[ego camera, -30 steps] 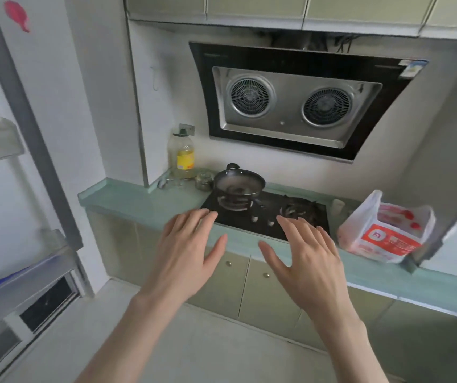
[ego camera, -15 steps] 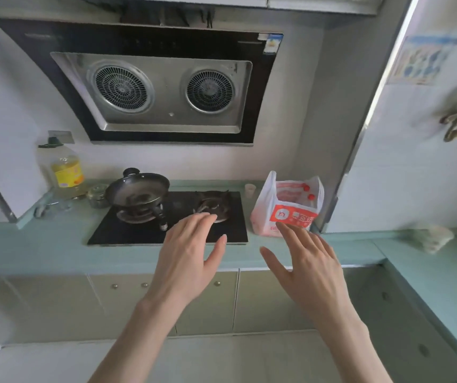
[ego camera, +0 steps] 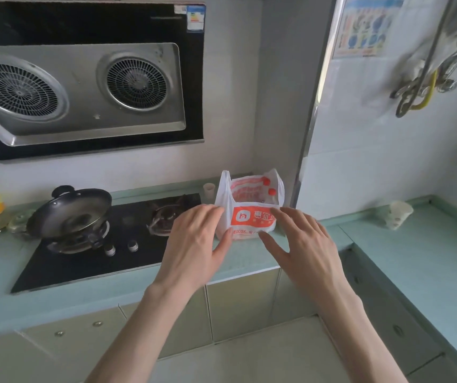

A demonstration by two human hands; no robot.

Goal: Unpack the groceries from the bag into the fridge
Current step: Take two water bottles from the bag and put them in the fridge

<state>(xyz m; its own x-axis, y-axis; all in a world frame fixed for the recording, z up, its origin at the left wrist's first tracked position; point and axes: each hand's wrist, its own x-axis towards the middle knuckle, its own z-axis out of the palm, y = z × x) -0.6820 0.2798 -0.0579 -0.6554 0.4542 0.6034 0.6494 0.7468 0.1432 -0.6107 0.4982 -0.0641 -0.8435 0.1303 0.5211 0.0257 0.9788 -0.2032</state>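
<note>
On counter (ego camera: 249, 261), bag (ego camera: 249, 214) stands upright; our left hand (ego camera: 194, 244) and right hand (ego camera: 307, 241) flank it, fingers spread, gripping nothing.

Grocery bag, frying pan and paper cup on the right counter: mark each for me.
grocery bag (ego camera: 252, 217), head view, on its orange printed panel.
frying pan (ego camera: 69, 214), head view, on its dark inner surface.
paper cup (ego camera: 396, 215), head view, on its white side wall.

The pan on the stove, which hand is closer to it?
Left. The left hand hovers between the pan and the bag; the right hand is beyond the bag's front, farther from the pan.
</note>
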